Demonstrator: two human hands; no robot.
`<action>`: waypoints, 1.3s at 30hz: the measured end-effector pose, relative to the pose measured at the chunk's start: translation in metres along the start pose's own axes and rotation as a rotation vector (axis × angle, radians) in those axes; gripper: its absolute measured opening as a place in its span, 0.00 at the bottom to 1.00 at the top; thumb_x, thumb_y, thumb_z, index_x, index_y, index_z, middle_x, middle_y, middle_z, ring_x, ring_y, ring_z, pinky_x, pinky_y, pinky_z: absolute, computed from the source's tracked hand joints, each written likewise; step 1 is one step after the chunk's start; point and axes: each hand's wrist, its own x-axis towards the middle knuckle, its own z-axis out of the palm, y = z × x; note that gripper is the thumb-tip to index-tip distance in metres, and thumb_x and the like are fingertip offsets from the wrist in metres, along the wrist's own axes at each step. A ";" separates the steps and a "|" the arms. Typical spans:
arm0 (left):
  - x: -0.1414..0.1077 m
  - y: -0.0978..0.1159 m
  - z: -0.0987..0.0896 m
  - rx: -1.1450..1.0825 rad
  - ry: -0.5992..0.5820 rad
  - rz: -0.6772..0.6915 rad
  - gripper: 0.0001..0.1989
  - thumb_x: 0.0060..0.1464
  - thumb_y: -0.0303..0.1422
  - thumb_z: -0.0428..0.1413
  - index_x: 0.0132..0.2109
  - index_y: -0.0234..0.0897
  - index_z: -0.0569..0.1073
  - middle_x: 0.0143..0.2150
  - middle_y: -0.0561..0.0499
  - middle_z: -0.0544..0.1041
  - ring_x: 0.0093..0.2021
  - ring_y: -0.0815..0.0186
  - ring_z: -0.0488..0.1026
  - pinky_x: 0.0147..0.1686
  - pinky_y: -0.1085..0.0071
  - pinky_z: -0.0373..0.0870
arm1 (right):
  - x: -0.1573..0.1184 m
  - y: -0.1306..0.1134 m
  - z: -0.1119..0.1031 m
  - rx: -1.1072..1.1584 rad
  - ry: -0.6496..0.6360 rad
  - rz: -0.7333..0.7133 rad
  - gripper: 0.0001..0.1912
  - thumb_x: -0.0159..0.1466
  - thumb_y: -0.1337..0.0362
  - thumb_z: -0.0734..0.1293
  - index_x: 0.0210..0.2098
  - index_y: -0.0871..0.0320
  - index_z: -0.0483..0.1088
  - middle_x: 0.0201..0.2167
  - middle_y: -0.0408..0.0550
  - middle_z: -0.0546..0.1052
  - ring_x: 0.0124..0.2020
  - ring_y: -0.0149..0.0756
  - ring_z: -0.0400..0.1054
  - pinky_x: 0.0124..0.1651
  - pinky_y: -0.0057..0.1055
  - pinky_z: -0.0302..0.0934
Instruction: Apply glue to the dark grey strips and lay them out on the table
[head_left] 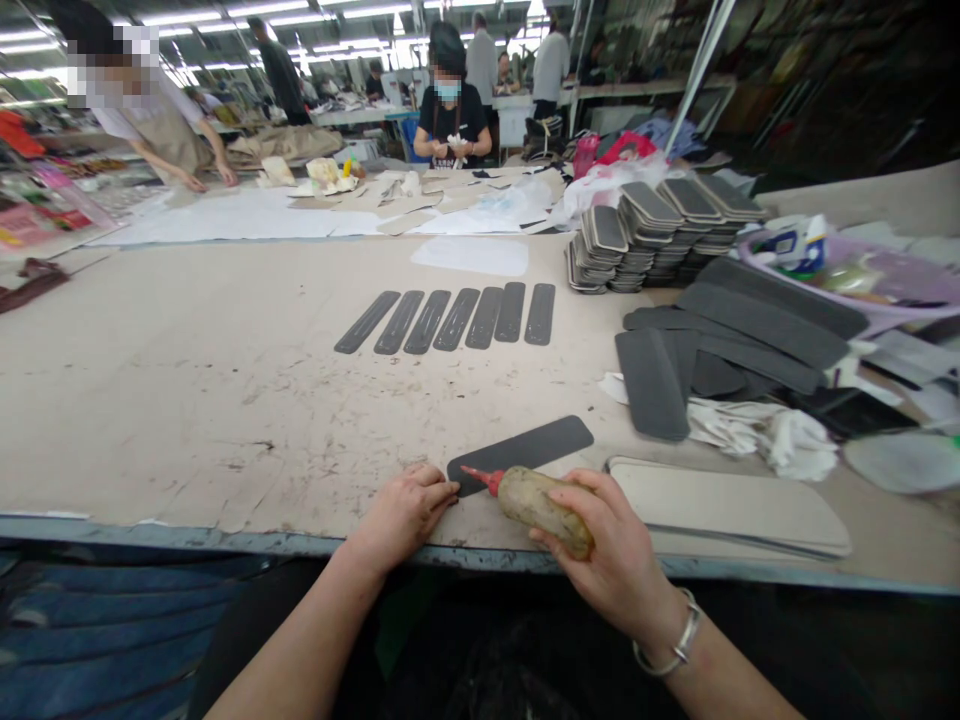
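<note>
- A stained beige table [187, 390] stretched ahead.
- A dark strip [540, 442] lay just beyond the left hand [401, 515], fingertips touching its end; whether pinching, I couldn't tell.
- The right hand [611, 540] gripped a bottle [544, 502].
- Seven strips [456, 320] lay farther beyond.

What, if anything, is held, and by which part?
The right hand grips the bottle by the rear of its body; the left hand touches the dark strip at its left end, grip unclear.
</note>
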 end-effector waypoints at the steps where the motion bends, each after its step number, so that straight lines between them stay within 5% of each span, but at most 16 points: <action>1: 0.001 0.001 0.000 -0.008 -0.009 -0.003 0.13 0.61 0.33 0.47 0.45 0.39 0.75 0.35 0.49 0.71 0.36 0.67 0.69 0.37 0.71 0.67 | -0.001 0.000 0.001 0.005 -0.012 0.009 0.18 0.60 0.65 0.67 0.49 0.56 0.61 0.46 0.54 0.63 0.46 0.42 0.63 0.46 0.40 0.65; 24: 0.003 0.000 0.003 -0.078 0.024 -0.002 0.14 0.61 0.33 0.45 0.41 0.38 0.76 0.32 0.49 0.70 0.33 0.69 0.68 0.34 0.72 0.66 | -0.001 -0.005 0.020 0.071 -0.052 0.001 0.19 0.61 0.67 0.67 0.50 0.53 0.62 0.48 0.53 0.63 0.48 0.41 0.61 0.49 0.44 0.64; 39: 0.005 -0.003 0.008 -0.051 0.050 0.005 0.14 0.61 0.33 0.46 0.38 0.38 0.76 0.33 0.49 0.73 0.33 0.69 0.71 0.35 0.72 0.69 | -0.001 -0.005 0.019 0.058 -0.076 0.046 0.23 0.56 0.78 0.63 0.49 0.52 0.62 0.45 0.50 0.61 0.46 0.40 0.59 0.47 0.41 0.63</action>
